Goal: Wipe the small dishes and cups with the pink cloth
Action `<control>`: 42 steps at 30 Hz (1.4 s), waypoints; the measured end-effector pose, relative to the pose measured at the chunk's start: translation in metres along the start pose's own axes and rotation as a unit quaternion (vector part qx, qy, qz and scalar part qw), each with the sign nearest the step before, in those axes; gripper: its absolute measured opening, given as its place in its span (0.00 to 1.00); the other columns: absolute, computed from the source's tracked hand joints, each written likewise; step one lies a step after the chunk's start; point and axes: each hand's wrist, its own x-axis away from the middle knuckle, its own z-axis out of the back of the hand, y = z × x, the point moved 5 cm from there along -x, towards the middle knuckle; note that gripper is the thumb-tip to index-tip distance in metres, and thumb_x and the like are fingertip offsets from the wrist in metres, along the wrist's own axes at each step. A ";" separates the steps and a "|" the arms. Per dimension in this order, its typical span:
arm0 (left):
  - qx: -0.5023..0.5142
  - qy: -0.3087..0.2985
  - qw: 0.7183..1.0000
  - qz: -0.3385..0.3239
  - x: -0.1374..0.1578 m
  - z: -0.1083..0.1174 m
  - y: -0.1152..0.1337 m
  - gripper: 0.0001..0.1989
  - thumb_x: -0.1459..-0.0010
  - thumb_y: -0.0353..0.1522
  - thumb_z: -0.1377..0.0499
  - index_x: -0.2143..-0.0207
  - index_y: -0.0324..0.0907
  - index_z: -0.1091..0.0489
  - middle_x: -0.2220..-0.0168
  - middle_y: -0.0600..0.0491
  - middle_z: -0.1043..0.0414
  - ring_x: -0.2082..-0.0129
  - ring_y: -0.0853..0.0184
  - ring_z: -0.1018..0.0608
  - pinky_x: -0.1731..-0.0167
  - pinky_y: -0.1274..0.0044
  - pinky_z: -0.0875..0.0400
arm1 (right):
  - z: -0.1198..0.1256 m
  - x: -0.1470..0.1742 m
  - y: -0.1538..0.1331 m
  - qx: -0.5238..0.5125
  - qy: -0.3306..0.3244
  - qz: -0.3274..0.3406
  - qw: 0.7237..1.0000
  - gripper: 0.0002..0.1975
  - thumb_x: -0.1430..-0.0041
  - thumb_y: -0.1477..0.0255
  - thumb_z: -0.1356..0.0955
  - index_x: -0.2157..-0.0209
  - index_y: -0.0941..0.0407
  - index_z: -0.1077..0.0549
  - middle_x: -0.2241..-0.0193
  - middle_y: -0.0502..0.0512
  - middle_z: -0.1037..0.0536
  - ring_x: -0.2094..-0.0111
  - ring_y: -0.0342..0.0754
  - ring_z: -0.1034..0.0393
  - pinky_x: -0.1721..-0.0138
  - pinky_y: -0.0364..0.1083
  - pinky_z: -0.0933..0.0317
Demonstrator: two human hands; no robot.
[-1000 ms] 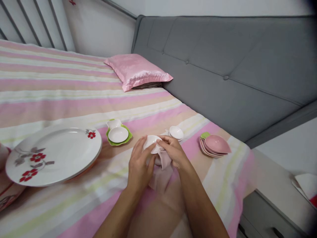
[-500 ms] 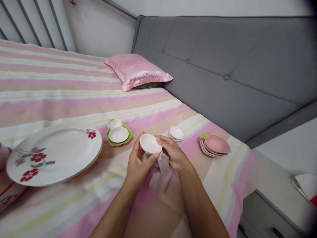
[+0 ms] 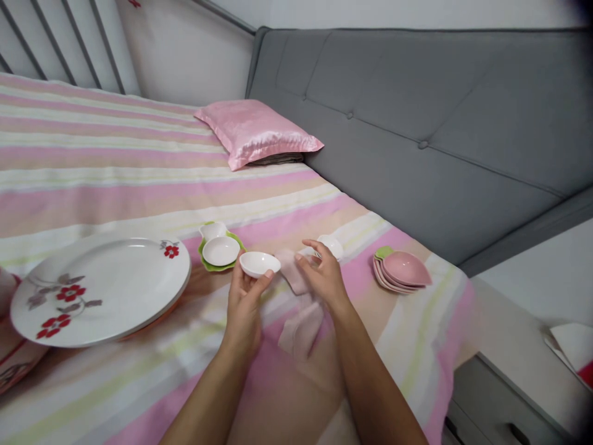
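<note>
My left hand (image 3: 245,303) is closed on a small white dish (image 3: 259,264), holding it by the side with the thumb near its rim. A pale pink cloth (image 3: 293,272) bunches against my right hand (image 3: 325,275) and trails down toward the bedspread. That hand's thumb and index finger are apart; its lower fingers seem to keep the cloth, though they are partly hidden. Behind its fingertips stands a short stack of small white dishes (image 3: 332,248). Left of the held dish, another white dish (image 3: 221,251) rests on green leaf-shaped dishes (image 3: 234,266).
Large white plates with red flowers (image 3: 115,296) lie stacked at the left. To the right sit nested pink dishes (image 3: 407,270). A pink pillow (image 3: 259,130) leans near the grey headboard (image 3: 393,111). Beyond the bed's right edge stands a nightstand (image 3: 509,327).
My hands have parted. The left has carried the small dish leftward, while the right has let go of the dish and opened its thumb and index finger, the cloth spreading beside it.
</note>
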 end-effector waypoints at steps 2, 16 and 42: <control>0.006 0.007 1.000 0.005 -0.001 0.001 -0.002 0.31 0.53 0.29 0.36 0.46 0.54 0.40 0.48 0.53 0.36 0.45 0.64 0.36 0.45 0.70 0.45 | -0.005 0.002 -0.003 0.090 -0.033 0.056 0.994 0.23 0.48 0.64 0.33 0.50 0.54 0.32 0.45 0.62 0.36 0.42 0.55 0.44 0.45 0.55 0.46; 0.017 -0.037 0.999 -0.004 0.001 -0.002 -0.001 0.23 0.54 0.27 0.37 0.54 0.48 0.36 0.59 0.55 0.32 0.57 0.68 0.30 0.56 0.76 0.37 | -0.026 0.009 0.000 0.155 -0.139 0.101 0.973 0.11 0.42 0.72 0.38 0.60 0.53 0.25 0.62 0.54 0.22 0.58 0.48 0.30 0.55 0.47 0.40; 0.057 -0.015 0.988 0.144 0.007 -0.004 -0.012 0.17 0.50 0.46 0.40 0.65 0.43 0.28 0.67 0.56 0.27 0.69 0.70 0.27 0.72 0.80 0.33 | -0.015 0.027 -0.058 0.141 -0.106 0.266 0.948 0.11 0.40 0.71 0.37 0.60 0.52 0.25 0.65 0.55 0.27 0.62 0.46 0.32 0.59 0.44 0.38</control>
